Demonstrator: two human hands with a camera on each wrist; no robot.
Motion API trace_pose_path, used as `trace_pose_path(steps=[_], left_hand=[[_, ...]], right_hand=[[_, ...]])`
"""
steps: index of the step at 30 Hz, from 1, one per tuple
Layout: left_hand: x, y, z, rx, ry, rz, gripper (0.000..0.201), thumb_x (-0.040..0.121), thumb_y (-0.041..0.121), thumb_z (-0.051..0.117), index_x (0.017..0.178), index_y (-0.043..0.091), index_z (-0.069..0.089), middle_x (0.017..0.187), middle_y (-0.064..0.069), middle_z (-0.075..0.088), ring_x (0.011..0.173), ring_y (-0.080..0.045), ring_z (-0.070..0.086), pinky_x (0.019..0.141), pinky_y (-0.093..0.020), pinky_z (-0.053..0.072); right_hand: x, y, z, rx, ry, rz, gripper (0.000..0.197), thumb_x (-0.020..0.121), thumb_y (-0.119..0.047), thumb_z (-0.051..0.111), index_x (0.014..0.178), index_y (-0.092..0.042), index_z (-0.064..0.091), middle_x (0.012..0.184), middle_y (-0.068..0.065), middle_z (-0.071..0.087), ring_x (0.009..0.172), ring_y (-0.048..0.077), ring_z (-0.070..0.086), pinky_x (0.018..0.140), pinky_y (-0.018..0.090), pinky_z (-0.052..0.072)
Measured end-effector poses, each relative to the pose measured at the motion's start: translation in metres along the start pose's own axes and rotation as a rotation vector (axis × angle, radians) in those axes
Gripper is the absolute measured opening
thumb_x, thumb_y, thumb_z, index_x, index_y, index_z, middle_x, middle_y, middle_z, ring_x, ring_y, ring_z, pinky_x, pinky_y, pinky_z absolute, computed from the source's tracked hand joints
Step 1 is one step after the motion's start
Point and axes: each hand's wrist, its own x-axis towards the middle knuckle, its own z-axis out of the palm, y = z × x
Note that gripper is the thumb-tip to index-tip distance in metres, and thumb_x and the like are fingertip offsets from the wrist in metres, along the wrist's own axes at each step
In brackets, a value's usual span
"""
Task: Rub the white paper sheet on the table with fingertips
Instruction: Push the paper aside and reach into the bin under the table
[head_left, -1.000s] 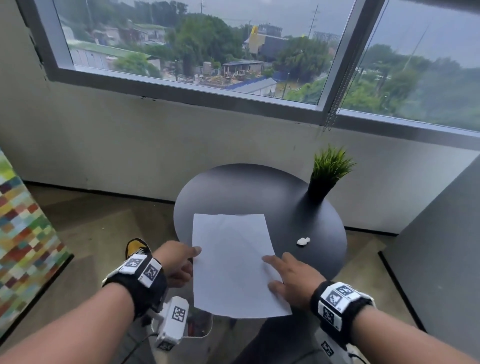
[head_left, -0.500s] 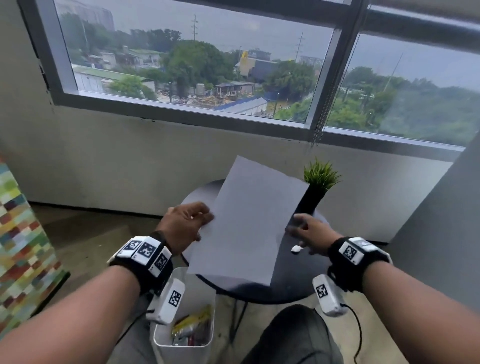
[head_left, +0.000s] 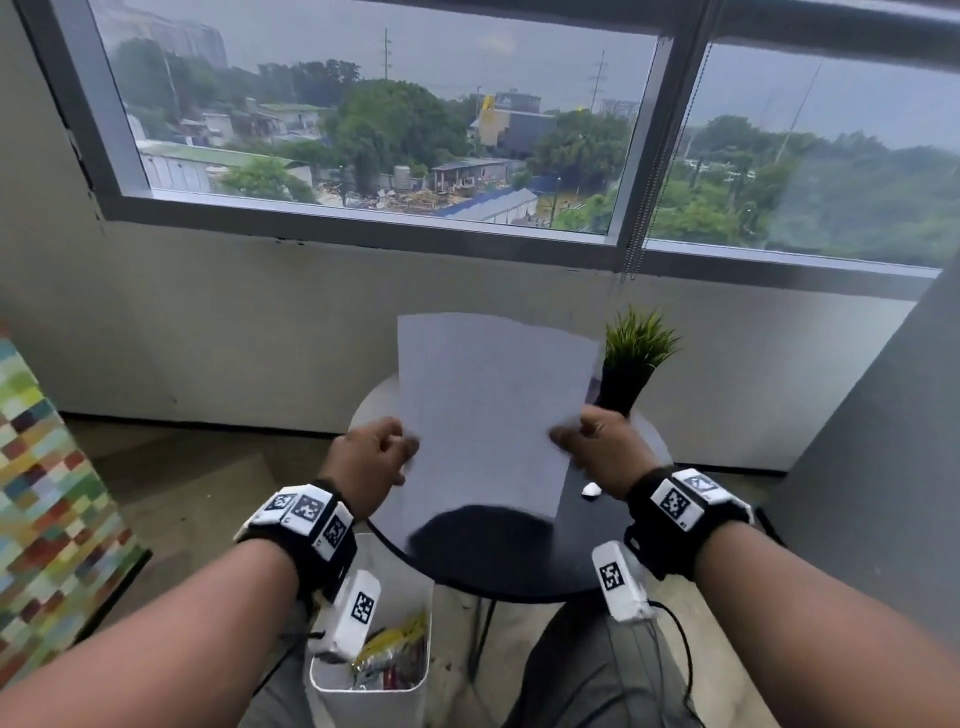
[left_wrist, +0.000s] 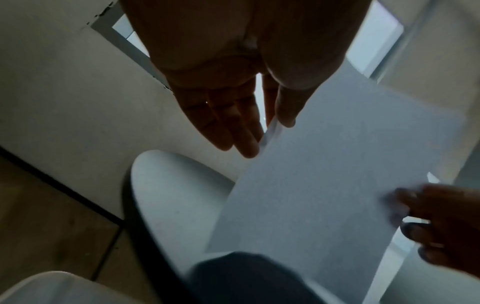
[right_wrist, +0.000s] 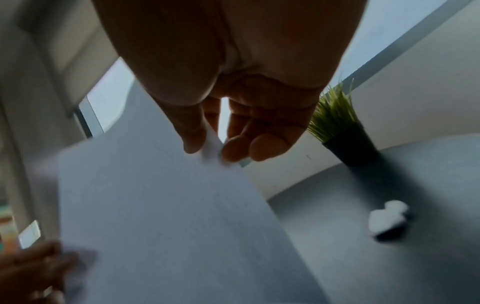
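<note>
Grip: left hand (head_left: 371, 462) pinches the left edge of the white paper sheet (head_left: 493, 410), thumb on the near face and fingers (left_wrist: 244, 131) behind it. Right hand (head_left: 597, 449) pinches the right edge likewise, thumb against fingertips (right_wrist: 240, 149). Both are clamped on the sheet.

Sheet position: lifted clear of the round dark table (head_left: 519, 566), held nearly upright between the hands, lower edge hanging above the tabletop.

Step, as judged: a handling phase, no rubbing at this moment. The next move calls for laying the sheet flat on the table, releasing the pinches, then stroking with flat fingertips.

Views: only the wrist cameras show the thumb-to-finger pinches; the head view shows knuckles alone. The head view alone shows the white bin (head_left: 371, 670) near left of the table. A small green plant in a black pot (head_left: 626, 364) stands far right; a small white lump (head_left: 591, 489) lies under the right wrist.
</note>
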Motion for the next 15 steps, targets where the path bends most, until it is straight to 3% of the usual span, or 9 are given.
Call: trace_pose_path(steps=[3,6,10,15], left_hand=[[-0.006,0.004,0.005,0.11,-0.004,-0.003,0.027,0.092,0.028,0.066,0.067,0.023,0.059,0.066,0.002,0.07,0.055,-0.011,0.069,0.06,-0.025,0.049],[-0.003,0.019,0.001,0.061,0.036,-0.008,0.021,0.094,0.031,0.064,0.077,0.019,0.062,0.07,0.001,0.071,0.057,-0.015,0.07,0.056,-0.024,0.048],[0.001,0.019,0.006,0.133,-0.105,-0.144,0.02,0.091,0.021,0.063,0.072,0.016,0.064,0.078,-0.009,0.073,0.057,-0.023,0.07,0.043,-0.018,0.042],[0.02,0.021,-0.001,0.112,-0.063,-0.157,0.023,0.09,0.016,0.063,0.067,0.018,0.062,0.075,-0.007,0.072,0.052,-0.025,0.071,0.051,-0.032,0.053]], right_hand=[[-0.008,0.006,0.005,-0.012,-0.017,0.024,0.02,0.088,-0.031,0.064,0.07,-0.022,0.062,0.06,-0.005,0.059,0.052,0.011,0.058,0.054,0.029,0.047],[-0.006,0.0,0.003,0.073,0.039,-0.027,0.016,0.089,-0.032,0.064,0.08,-0.018,0.067,0.069,0.0,0.065,0.055,0.011,0.06,0.056,0.03,0.049],[-0.007,0.001,0.004,-0.009,-0.059,0.071,0.017,0.089,-0.029,0.063,0.073,-0.021,0.064,0.062,-0.004,0.06,0.054,0.013,0.059,0.044,0.021,0.043],[0.01,0.005,0.004,0.108,-0.054,0.12,0.018,0.087,-0.018,0.061,0.069,-0.017,0.065,0.062,0.005,0.062,0.055,0.02,0.06,0.051,0.032,0.048]])
